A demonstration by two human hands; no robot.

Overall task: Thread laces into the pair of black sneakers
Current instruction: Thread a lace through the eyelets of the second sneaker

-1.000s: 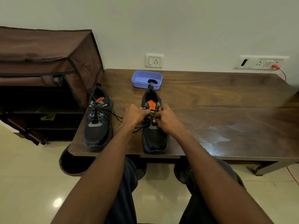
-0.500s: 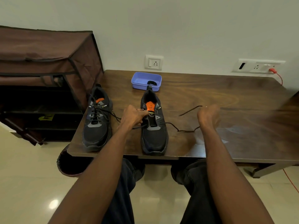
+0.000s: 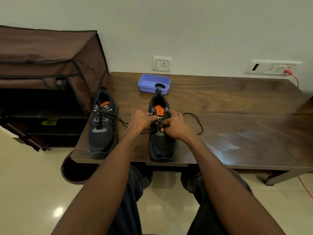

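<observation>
Leaning over the dark wooden table (image 3: 220,106), we work at the right black sneaker with orange tongue (image 3: 161,145): our left hand (image 3: 141,122) and right hand (image 3: 175,126) curl their fingers, pinching its black lace (image 3: 197,120), which loops rightward. Left of it stands the laced black sneaker (image 3: 101,131); behind, a lilac plastic tray (image 3: 153,83); a brown fabric shoe rack (image 3: 47,65) beside the table.

Soft, dim indoor light leaves the shoe rack (image 3: 42,106) interior nearly black, while pale glare streaks the wooden table (image 3: 228,143) at right and a bright spot gleams on the floor tiles (image 3: 58,212) (wide-angle bending curves the edges, and the right edge looks smeared).
</observation>
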